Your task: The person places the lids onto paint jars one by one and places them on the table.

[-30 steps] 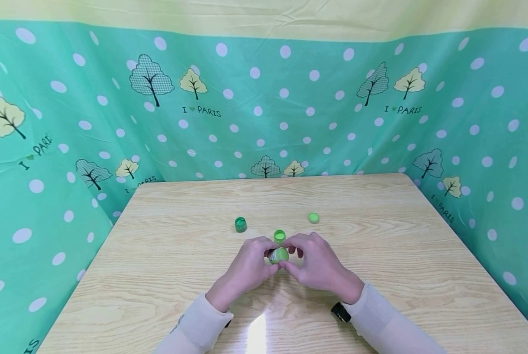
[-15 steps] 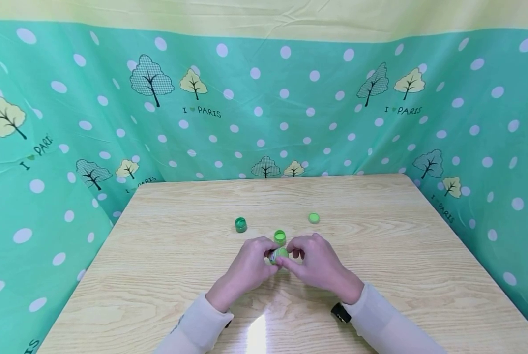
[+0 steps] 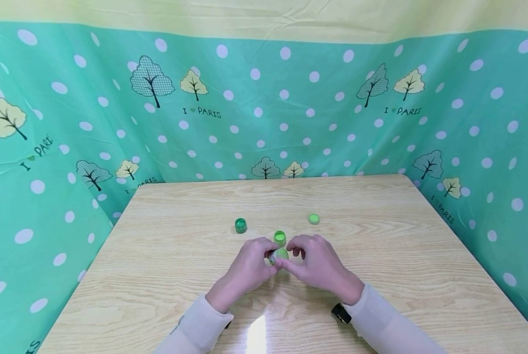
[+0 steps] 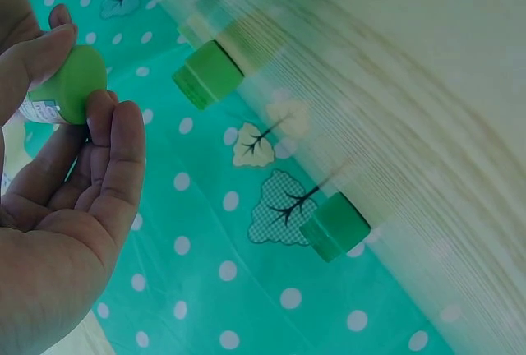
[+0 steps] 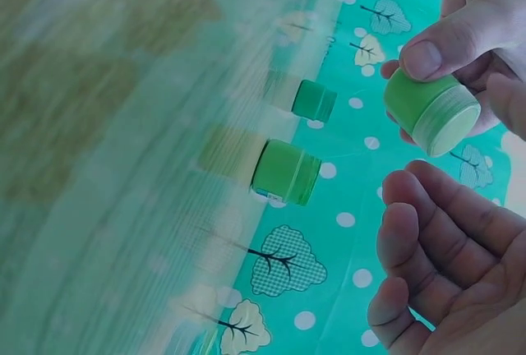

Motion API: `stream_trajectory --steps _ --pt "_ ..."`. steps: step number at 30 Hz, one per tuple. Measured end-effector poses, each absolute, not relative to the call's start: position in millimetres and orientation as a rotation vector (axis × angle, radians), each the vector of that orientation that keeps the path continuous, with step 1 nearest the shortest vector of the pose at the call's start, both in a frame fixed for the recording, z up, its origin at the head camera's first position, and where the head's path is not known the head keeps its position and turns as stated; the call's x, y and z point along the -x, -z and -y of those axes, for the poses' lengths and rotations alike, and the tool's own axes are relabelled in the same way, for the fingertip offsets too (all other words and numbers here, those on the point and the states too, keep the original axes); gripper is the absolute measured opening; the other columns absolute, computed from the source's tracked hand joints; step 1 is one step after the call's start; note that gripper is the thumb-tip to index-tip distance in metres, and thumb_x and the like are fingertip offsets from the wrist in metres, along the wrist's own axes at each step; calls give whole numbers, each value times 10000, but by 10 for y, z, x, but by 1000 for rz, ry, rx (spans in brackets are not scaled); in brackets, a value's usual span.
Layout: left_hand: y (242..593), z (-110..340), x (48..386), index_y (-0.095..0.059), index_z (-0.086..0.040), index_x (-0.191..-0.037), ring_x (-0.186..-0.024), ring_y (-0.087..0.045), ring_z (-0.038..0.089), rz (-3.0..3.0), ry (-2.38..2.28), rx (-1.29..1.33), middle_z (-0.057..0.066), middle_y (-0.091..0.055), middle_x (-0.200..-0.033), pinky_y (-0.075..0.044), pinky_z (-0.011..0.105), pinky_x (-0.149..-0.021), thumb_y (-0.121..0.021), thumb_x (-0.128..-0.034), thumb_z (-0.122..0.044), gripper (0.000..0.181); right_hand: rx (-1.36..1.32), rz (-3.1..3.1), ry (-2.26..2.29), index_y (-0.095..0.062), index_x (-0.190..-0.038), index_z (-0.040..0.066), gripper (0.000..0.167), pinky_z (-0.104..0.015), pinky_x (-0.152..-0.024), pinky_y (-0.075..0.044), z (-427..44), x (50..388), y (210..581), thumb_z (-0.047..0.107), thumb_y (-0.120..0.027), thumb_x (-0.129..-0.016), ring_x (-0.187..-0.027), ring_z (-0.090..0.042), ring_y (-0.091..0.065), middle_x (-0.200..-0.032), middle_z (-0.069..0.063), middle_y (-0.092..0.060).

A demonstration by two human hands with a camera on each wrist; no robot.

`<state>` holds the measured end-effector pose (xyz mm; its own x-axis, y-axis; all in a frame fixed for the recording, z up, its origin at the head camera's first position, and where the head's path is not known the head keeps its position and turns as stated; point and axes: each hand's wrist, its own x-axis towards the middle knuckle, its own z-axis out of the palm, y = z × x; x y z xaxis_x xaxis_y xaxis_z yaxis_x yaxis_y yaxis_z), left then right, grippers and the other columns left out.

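Observation:
My left hand (image 3: 248,263) pinches a small light green jar (image 3: 280,254) with a printed label (image 4: 41,111), tilted above the table's middle. In the right wrist view its ridged end (image 5: 448,121) faces my right hand (image 5: 448,256), whose loosely bent fingers stand apart from it. The right thumb overlaps the jar's lower edge in the head view; whether it presses there I cannot tell. Just beyond stands a light green jar (image 3: 279,239), open at the top. A dark green jar (image 3: 240,225) is farther left, and a light green lid (image 3: 313,219) lies to the right.
The wood-grain table (image 3: 180,211) stretches out on both sides of the hands. A teal dotted curtain (image 3: 286,113) hangs behind the table and along its sides. A dark strap (image 3: 341,312) sits at the right wrist beside a pale sleeve.
The right thumb has shifted slightly left over the jar's end, and the right index fingertip has drawn a little away from it. The left hand and the things on the table stay put.

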<state>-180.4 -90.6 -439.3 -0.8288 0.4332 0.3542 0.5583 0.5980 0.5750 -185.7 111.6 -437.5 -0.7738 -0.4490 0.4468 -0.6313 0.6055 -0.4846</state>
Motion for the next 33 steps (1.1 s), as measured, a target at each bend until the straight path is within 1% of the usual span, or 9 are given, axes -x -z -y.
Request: stream_trajectory --steps 3,5,8,12,20,26,33 --pt "4389 907 1802 -769 -36 -995 -751 -602 111 2649 1043 823 0 -688 -859 -515 200 -662 -873 -762 -23 255 -919 2532 -944 -762 -1026 118 327 -257 -625 -444 -1120 1855 4363 341 -872 -813 -672 -184 -585 -850 28 -683" --pt "4389 908 1802 -770 -35 -997 -753 -599 95 2649 1038 824 6 -697 -868 -519 201 -667 -885 -753 -28 270 -957 2513 -934 -757 -1070 117 346 -264 -630 -431 -1122 1856 4360 292 -883 -799 -672 -174 -576 -872 46 -675" --pt "4390 909 1801 -771 -33 -1005 -757 -599 87 2649 1036 826 10 -703 -876 -522 204 -673 -892 -750 -32 282 -993 2492 -909 -751 -1095 114 362 -263 -635 -411 -1125 1857 4368 238 -886 -782 -667 -152 -562 -880 70 -660" --pt "4392 907 1802 -774 -38 -1008 -759 -604 92 2648 1034 830 8 -706 -878 -522 205 -673 -891 -753 -35 281 -1006 2489 -893 -752 -1097 117 359 -259 -636 -401 -1126 1852 4373 216 -884 -778 -667 -154 -570 -871 82 -649" --pt "4386 902 1799 -776 -44 -992 -756 -600 91 2644 1035 829 0 -698 -867 -518 203 -670 -885 -752 -25 264 -1005 2480 -886 -762 -1078 116 336 -258 -639 -407 -1125 1853 4378 226 -884 -786 -670 -134 -570 -859 95 -655" --pt "4384 900 1797 -773 -42 -989 -764 -602 92 2655 1037 820 6 -699 -877 -519 203 -673 -880 -760 -29 253 -996 2480 -894 -768 -1042 120 302 -262 -641 -413 -1127 1857 4379 248 -884 -794 -668 -142 -573 -828 41 -680" --pt "4379 899 1795 -771 -50 -973 -751 -589 108 2660 1037 817 -5 -681 -851 -505 207 -654 -866 -769 -22 227 -959 2487 -881 -765 -907 150 193 -264 -633 -413 -1121 1868 4389 294 -860 -822 -634 -165 -576 -758 57 -659"
